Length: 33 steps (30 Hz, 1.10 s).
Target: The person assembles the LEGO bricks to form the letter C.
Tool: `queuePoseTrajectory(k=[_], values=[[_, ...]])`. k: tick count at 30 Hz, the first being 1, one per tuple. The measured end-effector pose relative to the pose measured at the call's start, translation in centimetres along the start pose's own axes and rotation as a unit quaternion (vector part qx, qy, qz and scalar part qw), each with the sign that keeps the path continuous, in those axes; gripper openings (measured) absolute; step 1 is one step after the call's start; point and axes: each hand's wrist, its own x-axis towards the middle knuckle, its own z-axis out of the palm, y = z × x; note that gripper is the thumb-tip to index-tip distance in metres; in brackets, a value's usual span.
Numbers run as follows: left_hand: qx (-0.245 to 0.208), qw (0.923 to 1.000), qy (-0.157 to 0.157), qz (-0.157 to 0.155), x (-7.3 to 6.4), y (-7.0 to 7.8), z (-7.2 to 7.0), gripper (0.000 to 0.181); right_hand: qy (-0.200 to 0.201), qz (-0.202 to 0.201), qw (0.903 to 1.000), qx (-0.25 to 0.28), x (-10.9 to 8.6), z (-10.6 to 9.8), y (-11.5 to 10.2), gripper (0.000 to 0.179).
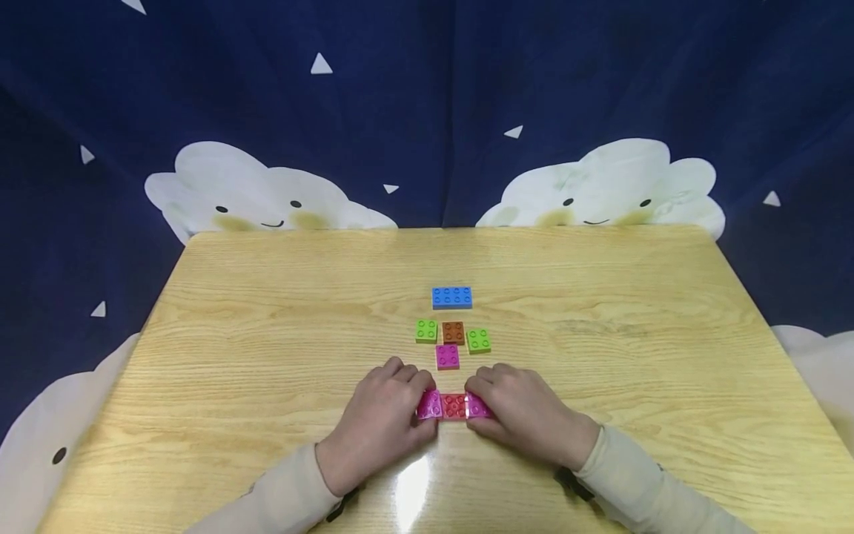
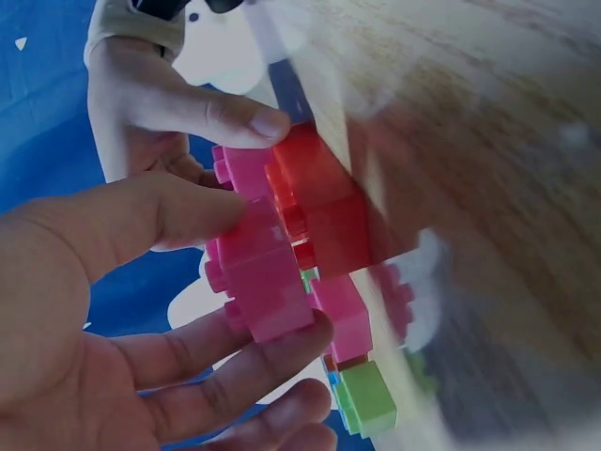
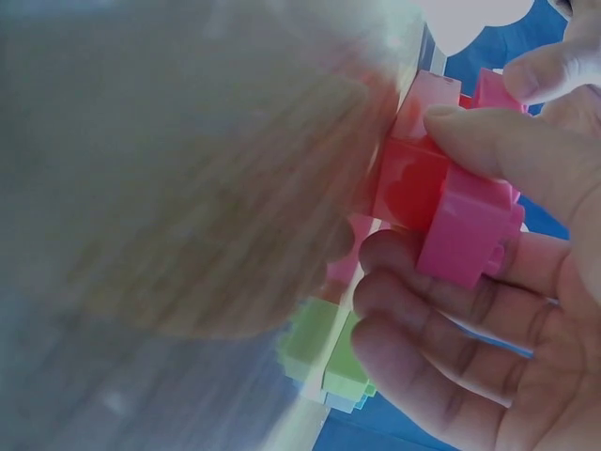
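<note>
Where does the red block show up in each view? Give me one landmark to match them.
Head: red block, below centre.
Left wrist: red block, around the centre.
Right wrist: red block, upper half, right of centre.
Shared landmark: the pink block pinched by the left hand.

From where I stand, bright, fairly even light falls on the wooden table (image 1: 267,311), with a white patch of glare (image 1: 412,491) between the cream sleeves (image 1: 283,486). The navy curtain (image 1: 400,89) looks dim. Both wrist views blur the tabletop hazily, reddish reflections beside the red brick (image 2: 333,230).
</note>
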Motion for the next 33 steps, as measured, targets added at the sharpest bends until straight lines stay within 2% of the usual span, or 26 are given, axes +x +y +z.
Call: queuePoseTrajectory(k=[15, 23, 33], values=[[0.009, 0.9997, -0.020, 0.007, 0.4, 0.2, 0.5, 0.028, 0.010, -0.013, 0.9999, 0.000, 0.0, 0.0, 0.1, 0.022], [0.014, 0.9991, -0.039, 0.001, 0.7, 0.0, 0.8, 0.030, 0.013, -0.017, 0.9998, -0.005, 0.1, -0.1, 0.0, 0.021], [-0.003, 0.9993, -0.038, 0.006, 1.0, -0.3, 1.1, 0.029, 0.018, -0.022, 0.9996, -0.004, 0.1, 0.0, 0.2, 0.020]])
